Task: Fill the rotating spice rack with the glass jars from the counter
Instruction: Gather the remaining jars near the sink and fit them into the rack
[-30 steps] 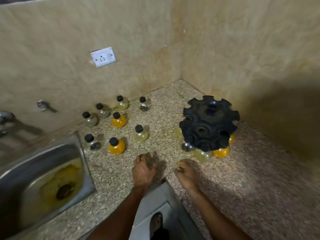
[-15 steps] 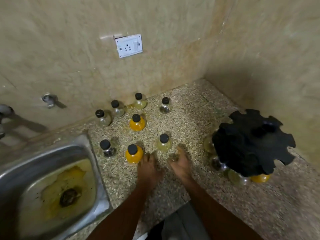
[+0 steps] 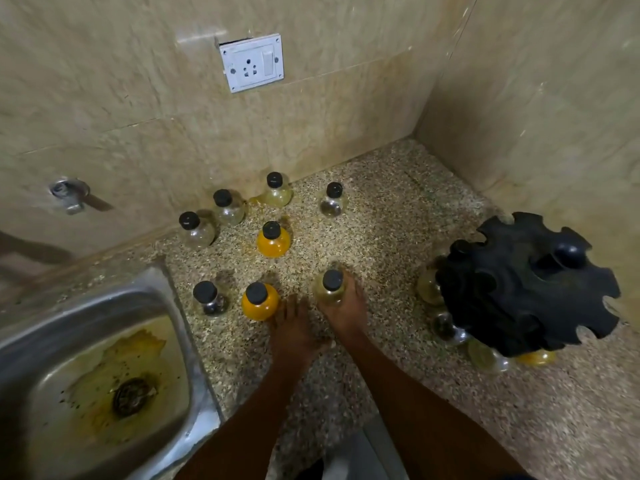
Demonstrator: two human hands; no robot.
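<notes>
Right hand (image 3: 341, 313) grips pale jar (image 3: 330, 289); left hand (image 3: 291, 332) touches orange jar (image 3: 259, 301), grip unclear.

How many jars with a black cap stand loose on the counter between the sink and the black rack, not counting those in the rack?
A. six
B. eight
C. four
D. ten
B: on the counter eight capped jars stand loose: four near the wall, one orange jar in the middle, and three in front, where the right hand touches the pale jar.
</notes>
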